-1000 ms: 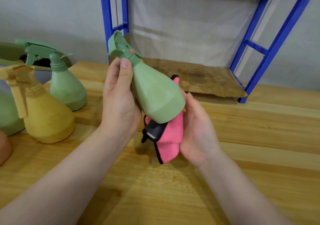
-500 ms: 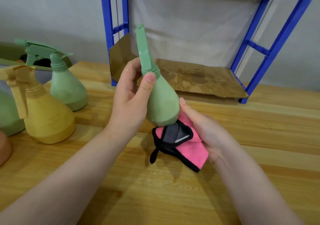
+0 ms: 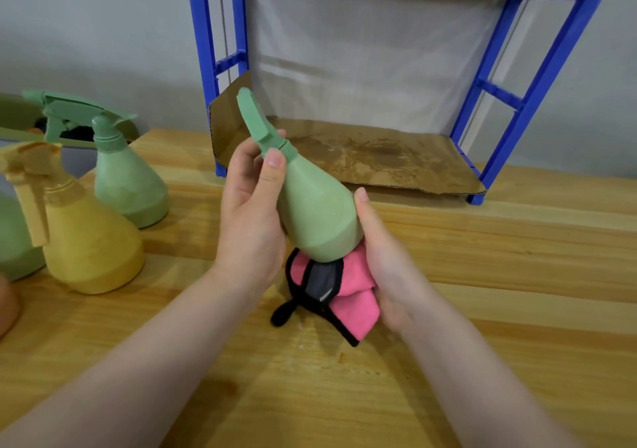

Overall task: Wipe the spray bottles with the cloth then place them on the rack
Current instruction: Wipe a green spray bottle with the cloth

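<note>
Bottle (image 3: 315, 220) now tilted nozzle-up over the worktop (image 3: 482, 361), turned since a second ago; left hand (image 3: 250, 216) grips its neck, right hand (image 3: 382, 261) holds cloth (image 3: 351, 299) against base. Wiping continues, rack (image 3: 499, 96) untouched.

Both bare forearms reach in from the near edge and converge at the middle of the scene. The left hand (image 3: 250, 213) is raised with its wrist slightly bent, thumb lying up along the near side and fingers curled round the far side of the neck of a pale green plastic spray bottle (image 3: 315, 220), gripping it. The right hand (image 3: 386, 261) is cupped at the bottle's right, thumb pointing up against its side, fingers holding a pink cloth with black trim (image 3: 348, 296).
</note>
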